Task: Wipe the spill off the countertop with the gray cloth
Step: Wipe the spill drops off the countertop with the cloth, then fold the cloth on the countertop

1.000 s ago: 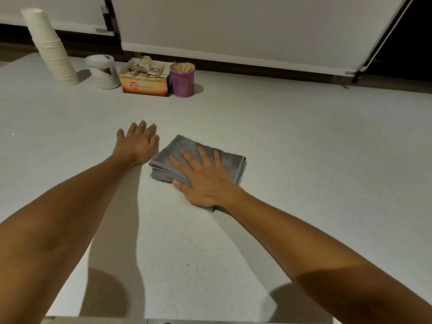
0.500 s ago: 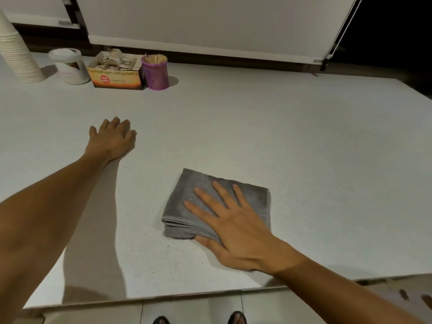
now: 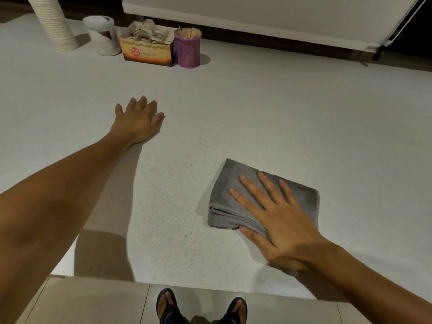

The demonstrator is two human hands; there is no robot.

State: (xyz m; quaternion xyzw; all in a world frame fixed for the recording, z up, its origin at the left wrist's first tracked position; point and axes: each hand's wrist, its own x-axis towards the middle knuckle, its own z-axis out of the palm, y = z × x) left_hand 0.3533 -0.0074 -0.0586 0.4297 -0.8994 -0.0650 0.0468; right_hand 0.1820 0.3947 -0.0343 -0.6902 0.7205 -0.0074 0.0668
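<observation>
A folded gray cloth [image 3: 230,183] lies flat on the pale speckled countertop [image 3: 280,118], near its front edge and right of centre. My right hand [image 3: 278,218] presses down on the cloth with the palm flat and fingers spread, covering its near right part. My left hand [image 3: 138,121] rests palm-down on the bare counter, well to the left of the cloth and farther back, holding nothing. No wet patch or stain shows on the counter in this light.
At the back left stand a tall stack of paper cups [image 3: 53,22], a white canister [image 3: 102,35], an orange box of sachets [image 3: 147,47] and a purple cup of wooden sticks [image 3: 188,47]. The counter's front edge [image 3: 187,285] runs above a tiled floor and my sandalled feet [image 3: 201,309].
My right hand has slid the cloth from beside my left hand toward the front edge and to the right. My left hand has stayed flat on the counter.
</observation>
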